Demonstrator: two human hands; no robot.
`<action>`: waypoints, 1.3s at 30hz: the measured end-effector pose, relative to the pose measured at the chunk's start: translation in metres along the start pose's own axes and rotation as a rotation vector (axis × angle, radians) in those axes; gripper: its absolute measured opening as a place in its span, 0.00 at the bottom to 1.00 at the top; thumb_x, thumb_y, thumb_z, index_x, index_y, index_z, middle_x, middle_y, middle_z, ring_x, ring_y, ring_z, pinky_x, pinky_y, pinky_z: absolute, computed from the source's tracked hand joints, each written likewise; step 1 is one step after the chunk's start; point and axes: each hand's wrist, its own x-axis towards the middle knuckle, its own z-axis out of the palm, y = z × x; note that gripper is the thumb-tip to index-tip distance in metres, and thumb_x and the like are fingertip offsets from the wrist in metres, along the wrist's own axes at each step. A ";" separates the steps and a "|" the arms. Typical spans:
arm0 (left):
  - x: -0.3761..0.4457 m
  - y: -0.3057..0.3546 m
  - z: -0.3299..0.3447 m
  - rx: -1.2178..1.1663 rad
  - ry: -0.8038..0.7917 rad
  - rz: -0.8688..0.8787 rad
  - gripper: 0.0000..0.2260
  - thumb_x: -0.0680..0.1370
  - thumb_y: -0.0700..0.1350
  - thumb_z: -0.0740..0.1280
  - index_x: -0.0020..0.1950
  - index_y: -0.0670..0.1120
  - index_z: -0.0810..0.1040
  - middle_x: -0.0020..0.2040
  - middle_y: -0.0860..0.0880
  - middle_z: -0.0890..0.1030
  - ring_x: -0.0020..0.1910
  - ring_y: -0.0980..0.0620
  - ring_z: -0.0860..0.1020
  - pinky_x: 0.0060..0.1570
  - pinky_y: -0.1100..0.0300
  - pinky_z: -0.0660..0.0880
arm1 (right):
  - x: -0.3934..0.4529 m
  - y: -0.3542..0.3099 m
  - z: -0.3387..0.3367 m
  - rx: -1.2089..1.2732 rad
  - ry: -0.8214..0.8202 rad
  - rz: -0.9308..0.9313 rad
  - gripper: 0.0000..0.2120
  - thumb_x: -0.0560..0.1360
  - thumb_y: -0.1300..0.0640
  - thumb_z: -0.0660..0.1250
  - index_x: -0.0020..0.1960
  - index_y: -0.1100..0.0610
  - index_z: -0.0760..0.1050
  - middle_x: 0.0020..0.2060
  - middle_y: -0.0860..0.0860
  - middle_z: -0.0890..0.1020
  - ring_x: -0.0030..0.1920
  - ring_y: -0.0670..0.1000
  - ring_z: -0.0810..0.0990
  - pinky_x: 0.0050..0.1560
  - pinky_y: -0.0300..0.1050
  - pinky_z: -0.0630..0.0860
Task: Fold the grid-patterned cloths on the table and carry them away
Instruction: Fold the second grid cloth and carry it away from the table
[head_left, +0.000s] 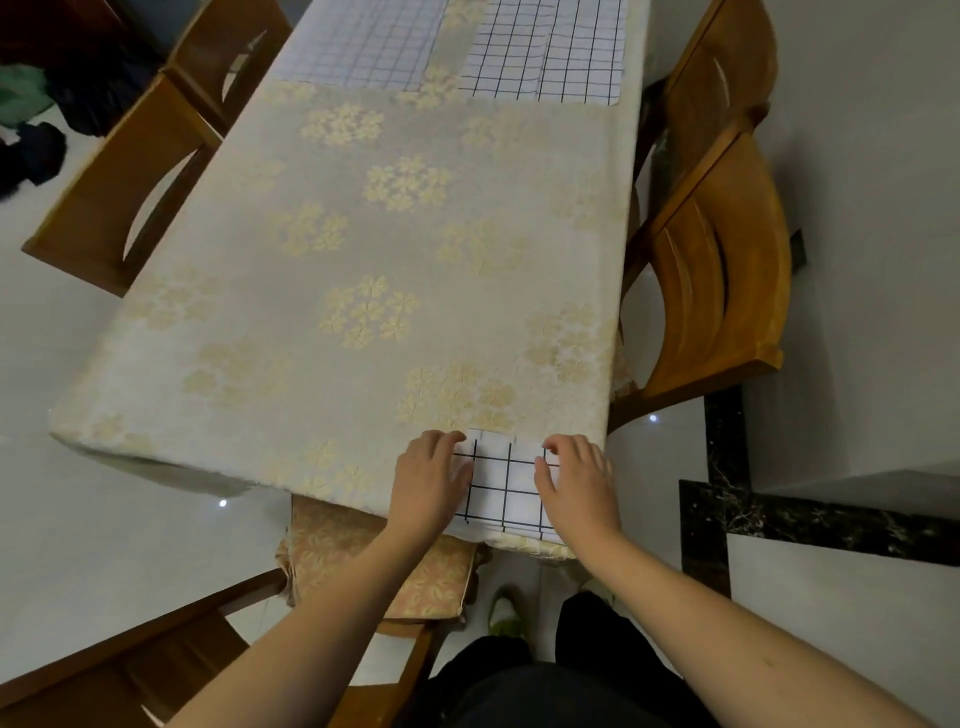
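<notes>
Both forearms reach to table's near edge: left hand (431, 480) & right hand (576, 480), fingers loosely spread, flatten folded grid cloth (506, 486). Risk: bundle slipping off edge, unfolding; two cloths (545, 47) wait at far end.

I have both bare forearms reaching forward and slightly inward. My left hand (428, 480) lies palm down, fingers curled at the tips and pointing forward-right. My right hand (576, 480) mirrors it, palm down, fingers bent and angled forward-left. The two hands sit level with each other, near but apart.
</notes>
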 end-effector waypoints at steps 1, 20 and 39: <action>-0.001 0.000 0.004 0.046 -0.005 0.101 0.17 0.77 0.51 0.64 0.64 0.47 0.74 0.60 0.46 0.77 0.57 0.45 0.77 0.53 0.51 0.74 | 0.003 -0.004 0.005 -0.032 -0.005 -0.064 0.12 0.78 0.53 0.61 0.59 0.54 0.75 0.55 0.49 0.78 0.57 0.52 0.75 0.59 0.50 0.71; -0.011 -0.003 0.033 0.195 -0.311 0.470 0.26 0.83 0.55 0.49 0.79 0.46 0.52 0.80 0.48 0.52 0.79 0.50 0.49 0.75 0.50 0.52 | -0.022 0.016 0.053 -0.389 -0.247 -0.071 0.31 0.79 0.43 0.50 0.77 0.58 0.55 0.77 0.54 0.58 0.77 0.52 0.54 0.74 0.51 0.48; -0.016 -0.005 0.025 0.283 -0.395 0.409 0.37 0.79 0.68 0.48 0.80 0.46 0.47 0.80 0.42 0.45 0.78 0.45 0.43 0.76 0.51 0.43 | -0.011 0.027 0.043 -0.455 -0.319 -0.159 0.33 0.79 0.40 0.49 0.79 0.55 0.50 0.78 0.53 0.52 0.78 0.52 0.49 0.74 0.53 0.49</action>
